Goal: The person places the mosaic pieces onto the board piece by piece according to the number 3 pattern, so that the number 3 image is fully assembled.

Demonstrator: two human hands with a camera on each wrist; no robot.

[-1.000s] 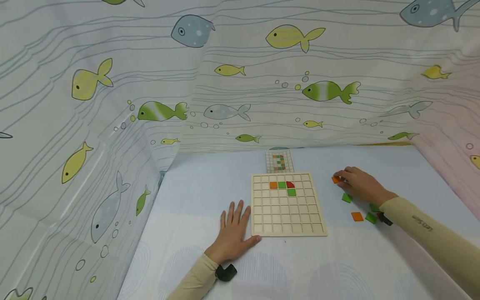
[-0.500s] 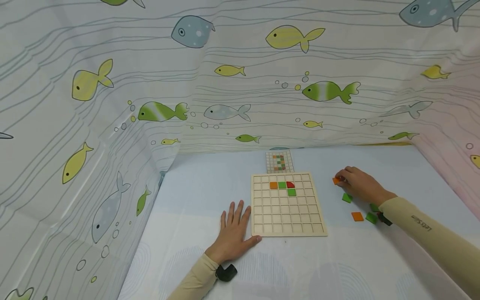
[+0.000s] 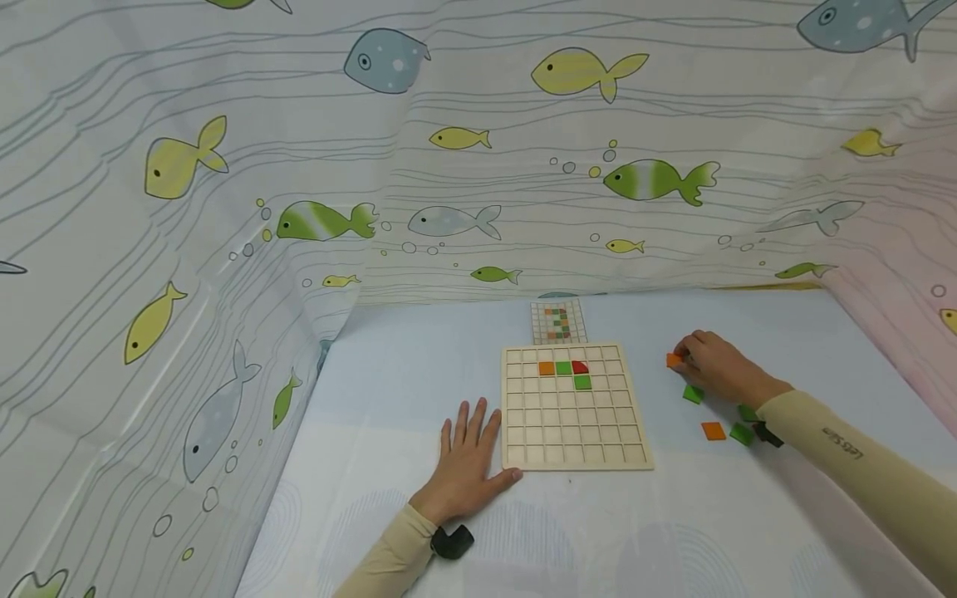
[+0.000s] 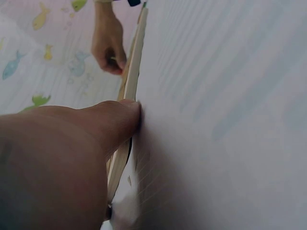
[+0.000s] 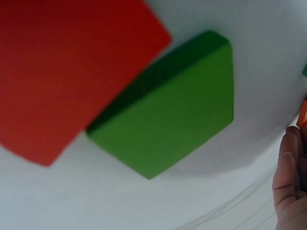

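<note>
My left hand (image 3: 462, 469) lies flat with spread fingers beside the wooden grid board (image 3: 576, 432), its thumb against the board's near left corner. That thumb (image 4: 112, 122) also shows in the left wrist view, touching the board's edge. On the board sit an orange tile (image 3: 547, 368), a green tile (image 3: 563, 368), a red tile with a rounded corner (image 3: 579, 367) and a second green tile (image 3: 582, 382). To the right of the board, my right hand (image 3: 718, 365) pinches another orange tile (image 3: 673, 360) by its edge, at table level.
Loose green tiles (image 3: 693, 394) and an orange one (image 3: 714, 431) lie near my right forearm. In the right wrist view a red tile (image 5: 72, 72) overlaps a green tile (image 5: 168, 115). A pattern card (image 3: 558, 322) lies behind the board. Fish-print cloth (image 3: 449, 183) surrounds the table.
My right hand and the orange tile at its fingertips have shifted very slightly to the right. My left hand and the board stay in place.
</note>
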